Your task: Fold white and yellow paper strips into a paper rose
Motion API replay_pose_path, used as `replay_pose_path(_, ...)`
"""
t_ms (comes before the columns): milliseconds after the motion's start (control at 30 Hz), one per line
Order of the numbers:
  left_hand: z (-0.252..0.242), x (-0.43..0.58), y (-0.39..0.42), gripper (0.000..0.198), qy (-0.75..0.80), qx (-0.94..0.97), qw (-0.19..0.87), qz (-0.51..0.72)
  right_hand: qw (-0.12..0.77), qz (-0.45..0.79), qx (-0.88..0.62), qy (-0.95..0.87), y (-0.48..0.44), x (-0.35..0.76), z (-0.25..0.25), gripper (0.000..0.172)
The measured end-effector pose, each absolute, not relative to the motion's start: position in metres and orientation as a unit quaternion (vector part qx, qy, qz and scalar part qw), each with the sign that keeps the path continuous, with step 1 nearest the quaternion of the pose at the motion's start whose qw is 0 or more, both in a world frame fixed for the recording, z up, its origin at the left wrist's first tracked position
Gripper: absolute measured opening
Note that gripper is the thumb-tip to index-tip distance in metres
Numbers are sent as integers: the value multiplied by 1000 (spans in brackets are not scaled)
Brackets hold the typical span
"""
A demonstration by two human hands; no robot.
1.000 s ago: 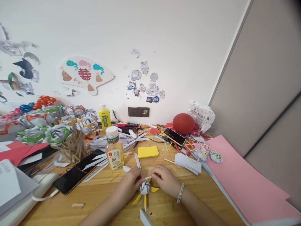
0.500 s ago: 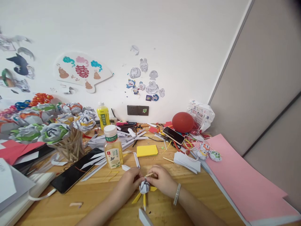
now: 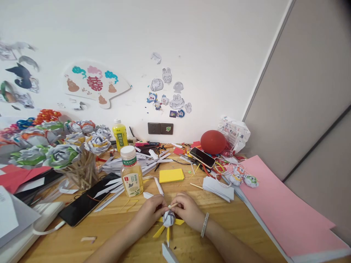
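A small white-and-grey paper flower (image 3: 169, 219) with yellow paper strips (image 3: 159, 231) sticking out lies low over the table in front of me. My left hand (image 3: 154, 209) is closed, its thumb and index finger pinching the flower's white paper at the upper edge. In my right hand (image 3: 187, 210) a thin wooden stick (image 3: 173, 205) is gripped between thumb and fingers, its tip at the top of the flower beside my left fingertips. A silvery bracelet (image 3: 204, 225) circles my right wrist. Just below the flower rests a folded white paper strip (image 3: 169, 253).
A tea bottle (image 3: 132, 179) stands beyond my left hand, with a yellow paper stack (image 3: 171, 175) ahead. White paper pieces (image 3: 218, 188) lie to the right near pink sheets (image 3: 282, 204). Finished paper flowers (image 3: 63, 155) and a black phone (image 3: 85, 202) are on the left.
The stick has tilted, its tip lower and its outer end higher against my right fingers. The yellow strips spread slightly wider on both sides of the flower. Both hands stay close together.
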State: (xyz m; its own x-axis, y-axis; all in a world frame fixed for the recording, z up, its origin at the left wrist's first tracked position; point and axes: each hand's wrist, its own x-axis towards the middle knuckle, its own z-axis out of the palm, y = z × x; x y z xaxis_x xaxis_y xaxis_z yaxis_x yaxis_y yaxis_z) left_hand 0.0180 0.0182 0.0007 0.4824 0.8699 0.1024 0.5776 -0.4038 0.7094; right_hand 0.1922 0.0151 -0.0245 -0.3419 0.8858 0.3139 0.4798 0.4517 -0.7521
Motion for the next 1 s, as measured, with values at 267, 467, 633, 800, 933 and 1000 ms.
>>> replay_pose_path(267, 3, 13, 18, 9, 406, 817, 339, 228, 366, 293, -412, -781, 15, 197, -26, 8)
replay_pose_path(467, -4, 9, 21, 12, 360, 824, 370, 232, 355, 301, -391, -794, 15, 199, -24, 6)
replay_pose_path(633, -7, 6, 25, 19, 329, 820, 401, 240, 337, 297, -389, -804, 15, 199, -24, 7)
replay_pose_path(800, 1, 4, 22, 25, 324, 797, 441, 256, 359, 300, -380, -798, 13, 199, -23, 8)
replay_pose_path(933, 3, 7, 23, 39, 364, 742, 477, 298, 388, 272, -379, -795, 13, 199, -18, 10)
replay_pose_path(1000, 2, 10, 25, 47, 390, 708, 496, 317, 397, 236, -379, -802, 11, 198, -14, 11)
